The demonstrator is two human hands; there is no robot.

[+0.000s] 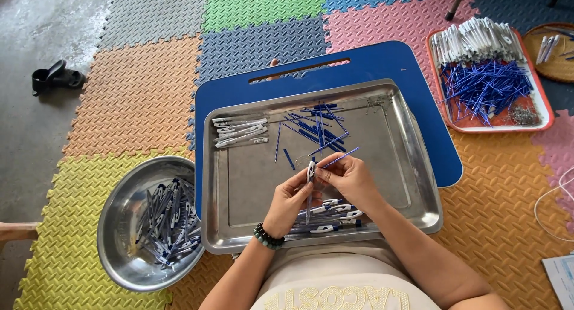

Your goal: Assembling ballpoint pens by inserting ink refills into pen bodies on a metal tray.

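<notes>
Here: pen barrel upright between left hand, right hand.

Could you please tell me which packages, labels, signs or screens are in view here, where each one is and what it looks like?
Printed sheet: at the bottom right edge on the orange mat, cut off by the frame; white paper with faint bluish print.
Lettering on the person's shirt: bottom centre, pale yellow on a cream ground.
No packages, signs or screens show.
</notes>
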